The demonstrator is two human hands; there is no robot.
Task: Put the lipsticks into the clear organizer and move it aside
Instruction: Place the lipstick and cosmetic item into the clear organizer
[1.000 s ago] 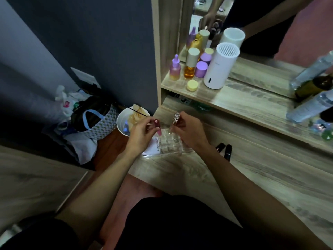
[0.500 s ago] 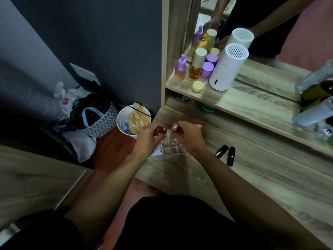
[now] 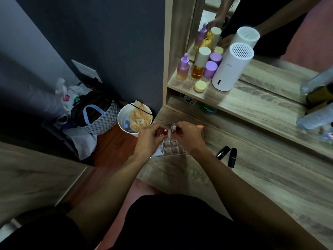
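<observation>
Wooden bench [image 3: 180, 177] is carrying the clear organizer [image 3: 173, 149]. We are pinching one lipstick [image 3: 164, 131] in the left hand [image 3: 150, 139] and another [image 3: 173, 127] in the right hand [image 3: 190, 137], fingers clamped. Both look light, rigid, slippery; hold mid-barrel. Two black lipsticks [image 3: 227, 156] are lying nearby.

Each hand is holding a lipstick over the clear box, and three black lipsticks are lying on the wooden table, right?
Not quite. The head view shows two black lipsticks lying on the wooden table, not three. The left hand and right hand each hold a lipstick over the clear organizer box.
</observation>
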